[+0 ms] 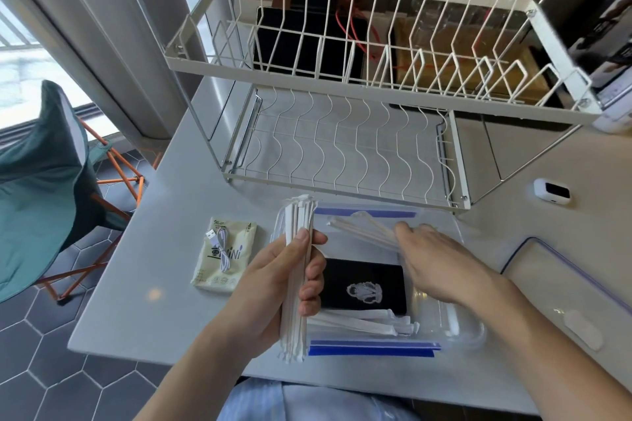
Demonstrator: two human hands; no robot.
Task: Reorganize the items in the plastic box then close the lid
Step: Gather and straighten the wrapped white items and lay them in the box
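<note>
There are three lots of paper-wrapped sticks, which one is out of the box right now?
The bundle gripped upright in the left hand. The other two lots lie inside the box: one at the far end under the right hand, one at the near end.

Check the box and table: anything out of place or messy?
Wrapped straws lie scattered in the plastic box, some angled near the right hand, others loose at its front. The lid lies off to the right. A packet with a cable sits outside, left.

Light grey table [164,284]: clear plastic box [444,328] at the near edge, beige packet [236,270] left, lid [561,290] right, dish rack [342,147] at the back.
</note>
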